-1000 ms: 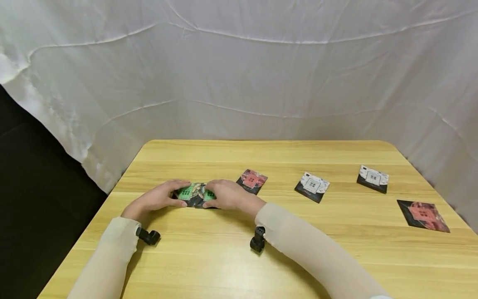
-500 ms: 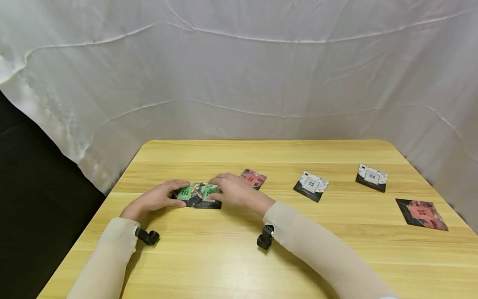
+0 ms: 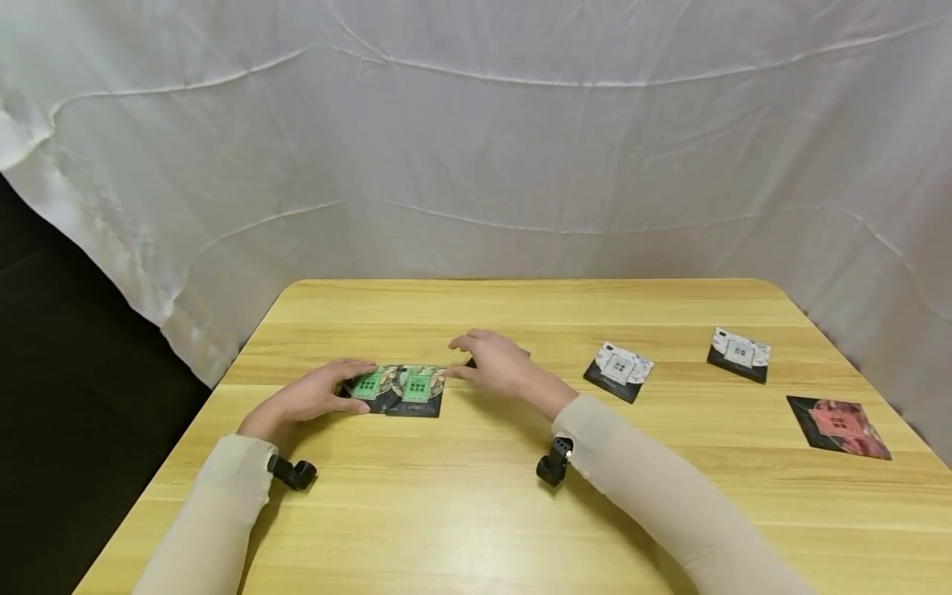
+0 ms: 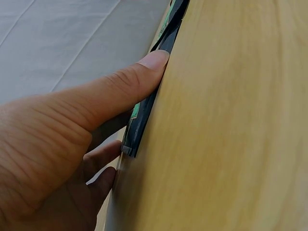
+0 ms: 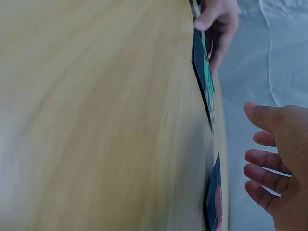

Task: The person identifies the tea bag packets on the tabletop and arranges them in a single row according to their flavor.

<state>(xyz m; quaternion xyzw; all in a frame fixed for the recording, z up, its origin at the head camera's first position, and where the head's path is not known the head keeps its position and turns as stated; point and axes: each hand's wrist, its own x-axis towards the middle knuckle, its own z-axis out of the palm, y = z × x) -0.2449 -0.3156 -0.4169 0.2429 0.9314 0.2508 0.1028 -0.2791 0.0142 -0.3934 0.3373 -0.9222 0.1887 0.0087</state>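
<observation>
My left hand [image 3: 320,391] holds the left of two flat green-and-black packets, thumb on its near edge and fingers toward the far one; the left packet [image 3: 369,388] lies on the table. Its right edge meets the second green packet [image 3: 418,390], which no longer lies under a hand. In the left wrist view the thumb rests along the black edge of the left packet [image 4: 139,125]. Just right of the pair hovers my right hand [image 3: 500,364], fingers loosely bent and holding nothing. Beneath it is a red-and-black packet [image 5: 214,202], mostly hidden in the head view.
Two white-and-black packets lie farther right, a nearer one [image 3: 620,372] and a farther one [image 3: 740,354]. Another red packet [image 3: 839,426] lies near the right edge of the wooden table [image 3: 416,512]. A pale curtain [image 3: 476,165] hangs behind the table.
My right hand has let go of the second green packet and moved right, over the red packet. My left hand stays on the left green packet.
</observation>
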